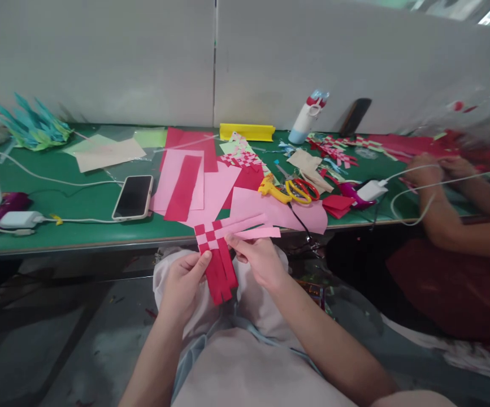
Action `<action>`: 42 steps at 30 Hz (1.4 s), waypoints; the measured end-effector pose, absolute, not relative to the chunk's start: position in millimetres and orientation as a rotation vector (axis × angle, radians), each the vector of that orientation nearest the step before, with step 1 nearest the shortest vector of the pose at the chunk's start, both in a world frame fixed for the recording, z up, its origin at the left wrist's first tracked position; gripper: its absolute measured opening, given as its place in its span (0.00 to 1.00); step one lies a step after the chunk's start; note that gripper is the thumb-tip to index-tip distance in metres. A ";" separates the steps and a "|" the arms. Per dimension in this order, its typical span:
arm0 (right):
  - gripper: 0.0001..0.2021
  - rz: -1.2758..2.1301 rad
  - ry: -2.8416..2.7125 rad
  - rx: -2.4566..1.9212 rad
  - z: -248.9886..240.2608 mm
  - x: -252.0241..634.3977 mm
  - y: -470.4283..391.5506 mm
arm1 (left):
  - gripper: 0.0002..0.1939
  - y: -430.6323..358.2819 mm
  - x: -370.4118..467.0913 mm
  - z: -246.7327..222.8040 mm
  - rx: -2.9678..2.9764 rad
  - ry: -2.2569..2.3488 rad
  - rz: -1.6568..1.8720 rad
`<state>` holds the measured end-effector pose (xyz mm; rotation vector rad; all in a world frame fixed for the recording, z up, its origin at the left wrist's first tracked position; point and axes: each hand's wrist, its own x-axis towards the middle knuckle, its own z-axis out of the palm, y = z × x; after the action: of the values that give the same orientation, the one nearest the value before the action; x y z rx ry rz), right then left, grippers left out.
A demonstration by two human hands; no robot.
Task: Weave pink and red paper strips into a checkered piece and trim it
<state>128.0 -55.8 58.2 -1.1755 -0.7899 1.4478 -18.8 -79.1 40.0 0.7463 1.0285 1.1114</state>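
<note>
Between my hands is a woven paper piece (218,264), its red strips crossing pale pink ones in a small checkerboard at the upper left. Loose red strips hang down toward my lap, and loose pink strips (258,232) stick out to the right. My left hand (188,278) pinches the red side, thumb on top. At the right edge of the checkerboard, my right hand (258,257) grips the piece where the pink strips leave it. The fingers beneath the paper are partly hidden. The piece is held above my lap, just in front of the table edge.
On the green table (79,200) lie pink and red sheets (215,192), a phone (133,196), yellow-handled scissors (298,191) and a yellow glue gun (273,189). Cables run across the left. A bottle (306,120) stands by the wall. A co-worker's arms (439,209) are at right.
</note>
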 end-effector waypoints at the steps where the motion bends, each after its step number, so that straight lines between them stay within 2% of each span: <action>1: 0.17 1.447 -0.793 -1.172 58.0 128.0 -55.6 | 0.16 -79.1 -18.9 39.3 0.741 1.029 1.114; 15: 0.18 1.428 -0.824 -1.141 64.4 127.6 -51.8 | 0.17 -78.5 -16.5 41.2 0.726 1.040 1.123; 24: 0.20 1.425 -0.816 -1.149 64.3 129.4 -50.5 | 0.14 -78.8 -18.2 40.3 0.700 1.045 1.151; 42: 0.17 1.440 -0.802 -1.145 64.8 125.2 -48.4 | 0.15 -75.8 -7.9 38.7 0.803 1.055 1.130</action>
<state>125.2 -48.4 64.8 -1.1447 -0.8019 1.4397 -7.9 -75.8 38.7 0.8032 1.0551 1.1298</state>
